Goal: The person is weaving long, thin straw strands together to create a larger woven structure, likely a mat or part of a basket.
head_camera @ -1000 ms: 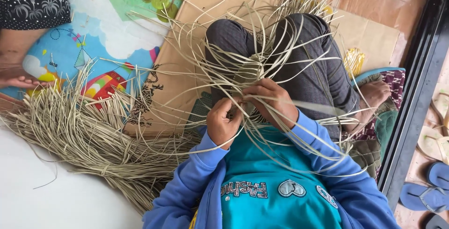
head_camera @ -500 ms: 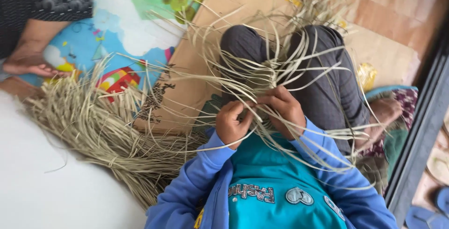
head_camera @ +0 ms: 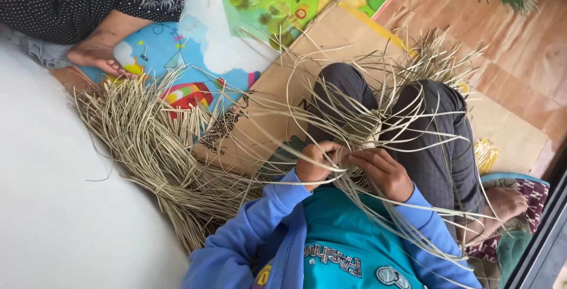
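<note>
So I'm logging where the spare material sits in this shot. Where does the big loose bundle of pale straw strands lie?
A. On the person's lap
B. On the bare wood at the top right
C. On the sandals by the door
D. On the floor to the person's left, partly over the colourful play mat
D: the loose bundle of straw strands lies on the floor beside the left hand, its tips fanned over the play mat.
</note>
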